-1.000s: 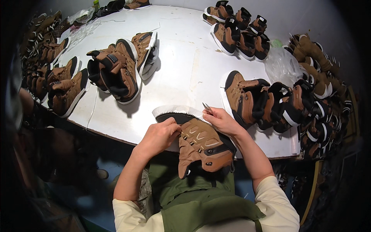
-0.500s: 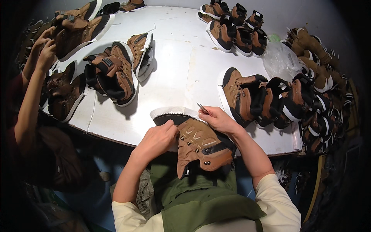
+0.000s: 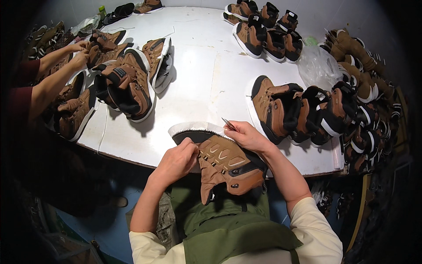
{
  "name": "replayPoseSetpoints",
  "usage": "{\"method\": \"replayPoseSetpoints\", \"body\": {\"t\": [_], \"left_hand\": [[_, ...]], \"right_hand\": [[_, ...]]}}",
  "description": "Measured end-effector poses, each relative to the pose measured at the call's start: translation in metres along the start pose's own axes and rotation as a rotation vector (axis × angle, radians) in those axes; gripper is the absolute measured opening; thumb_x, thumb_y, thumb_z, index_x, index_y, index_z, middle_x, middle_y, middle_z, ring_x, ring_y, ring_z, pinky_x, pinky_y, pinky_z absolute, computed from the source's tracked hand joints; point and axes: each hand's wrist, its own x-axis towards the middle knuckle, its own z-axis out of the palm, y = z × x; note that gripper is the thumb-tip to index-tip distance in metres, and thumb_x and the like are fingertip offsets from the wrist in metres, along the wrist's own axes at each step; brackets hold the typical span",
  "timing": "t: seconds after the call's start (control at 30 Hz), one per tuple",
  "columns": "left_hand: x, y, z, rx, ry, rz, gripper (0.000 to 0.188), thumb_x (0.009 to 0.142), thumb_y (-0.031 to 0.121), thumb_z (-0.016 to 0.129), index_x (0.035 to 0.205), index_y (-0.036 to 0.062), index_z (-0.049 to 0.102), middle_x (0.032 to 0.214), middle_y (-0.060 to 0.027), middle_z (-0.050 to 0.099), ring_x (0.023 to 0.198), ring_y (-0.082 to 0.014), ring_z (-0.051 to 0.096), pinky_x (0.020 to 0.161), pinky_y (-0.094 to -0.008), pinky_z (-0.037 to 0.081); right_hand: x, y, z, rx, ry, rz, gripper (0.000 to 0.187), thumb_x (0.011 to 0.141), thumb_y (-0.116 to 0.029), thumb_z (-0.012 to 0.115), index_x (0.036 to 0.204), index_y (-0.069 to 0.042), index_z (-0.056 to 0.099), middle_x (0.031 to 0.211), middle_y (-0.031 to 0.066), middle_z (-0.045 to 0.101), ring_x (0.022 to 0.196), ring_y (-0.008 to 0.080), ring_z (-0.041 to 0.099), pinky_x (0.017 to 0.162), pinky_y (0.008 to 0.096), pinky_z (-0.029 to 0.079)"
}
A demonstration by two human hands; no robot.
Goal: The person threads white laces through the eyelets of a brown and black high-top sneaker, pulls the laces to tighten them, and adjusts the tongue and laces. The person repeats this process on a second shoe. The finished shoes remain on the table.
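Observation:
A brown hiking boot (image 3: 224, 160) with black trim lies on its side above my lap, its white sole edge turned to the table. My left hand (image 3: 178, 160) is closed at the black toe, thumb and fingers pinched against the upper; whether they hold a thread is too small to tell. My right hand (image 3: 247, 135) grips the sole edge near the middle and also holds a small pointed metal tool (image 3: 229, 124), like snips or tweezers, tip out over the table. Its lower part is hidden in the fingers.
On the white table (image 3: 193, 88), finished-looking boots (image 3: 125, 88) stand left and a row of boots (image 3: 274, 108) stands right. More boots (image 3: 268, 33) and a plastic bag (image 3: 318, 68) are farther back. A co-worker's hands (image 3: 81, 55) handle a boot at far left.
My left hand has shifted slightly left and up along the toe; my right hand stays nearly still. The co-worker's hands moved right, and the boots held up there are now lower.

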Motion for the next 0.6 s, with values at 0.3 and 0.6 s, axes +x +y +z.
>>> {"method": "replayPoseSetpoints", "body": {"t": [0.3,0.6], "left_hand": [[-0.006,0.004,0.001,-0.221,0.021,-0.140,0.011,0.085,-0.001,0.060,0.091,0.0017,0.051,0.084,-0.0089,0.048,0.066,-0.0198,0.051,0.056,-0.0281,0.042],[-0.011,0.004,-0.001,-0.288,0.104,-0.210,0.012,0.085,-0.002,0.063,0.096,-0.0009,0.059,0.090,-0.0077,0.055,0.070,-0.0153,0.053,0.060,-0.0254,0.045]], "right_hand": [[0.000,0.000,0.004,-0.030,-0.002,-0.044,0.025,0.099,-0.020,0.052,0.084,0.000,0.053,0.070,-0.0047,0.040,0.067,0.0060,0.035,0.060,0.0242,0.034],[-0.001,0.002,0.001,-0.031,0.004,-0.024,0.018,0.098,-0.017,0.054,0.092,0.000,0.058,0.073,-0.0067,0.045,0.068,0.0036,0.038,0.060,0.0216,0.035]]}}
